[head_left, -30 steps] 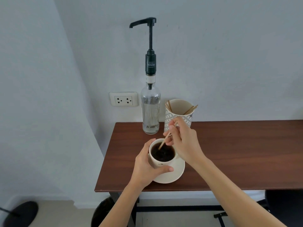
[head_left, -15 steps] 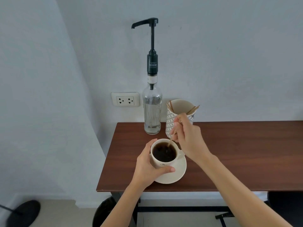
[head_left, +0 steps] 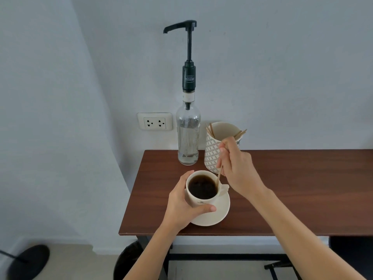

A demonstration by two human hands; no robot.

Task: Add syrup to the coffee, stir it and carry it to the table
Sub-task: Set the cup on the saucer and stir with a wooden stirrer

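A white cup of dark coffee [head_left: 202, 187] stands on a white saucer [head_left: 221, 212] near the left front of the brown table [head_left: 292, 188]. My left hand [head_left: 182, 205] wraps around the cup's left and front side. Pinched in my right hand [head_left: 236, 168], a thin wooden stirrer [head_left: 219, 175] dips its lower end into the coffee at the cup's right rim. Behind the cup, against the wall, is the clear syrup bottle [head_left: 187, 136] with a tall black pump.
A patterned holder [head_left: 212, 152] with several wooden stirrers stands right of the bottle, just behind my right hand. A wall socket [head_left: 155, 121] sits left of the bottle. Under the table edge is a dark bin [head_left: 126, 259]; a black round base [head_left: 28, 261] lies on the floor at left.
The stirrer has swung from the cup's left side to its right rim. My right hand has shifted right and a little up. My left hand keeps its hold on the cup.
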